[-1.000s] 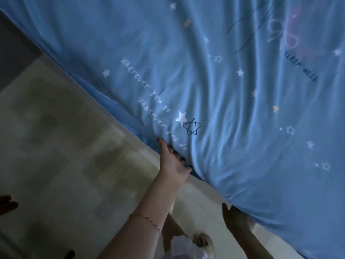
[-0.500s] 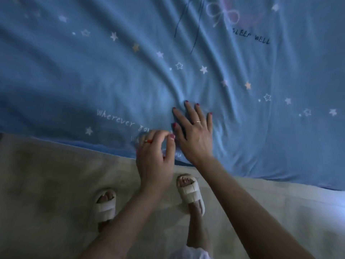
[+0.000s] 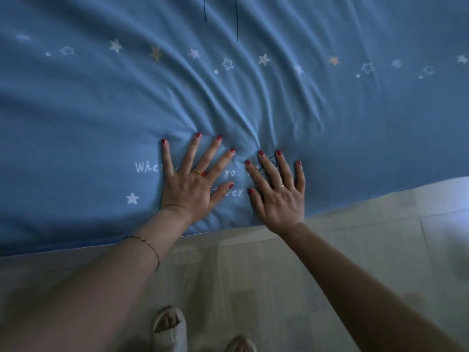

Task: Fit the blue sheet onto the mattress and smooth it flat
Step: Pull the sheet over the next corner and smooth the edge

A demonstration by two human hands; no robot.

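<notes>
The left hand (image 3: 189, 188), curled at the bed's edge half a second ago, now lies flat beside the right hand (image 3: 278, 196), fingers (image 3: 214, 151) spread, pressing the blue sheet (image 3: 101, 110) near its floor-side edge. Partly covered print reads "Whe… go …ver"; wrinkles fan beyond the fingertips

The scene is dimly lit and blue-grey. Brighter light is seen at the right edge of the frame. Soft blur is noticed at the top, and wide-angle bending toward the corners.
</notes>
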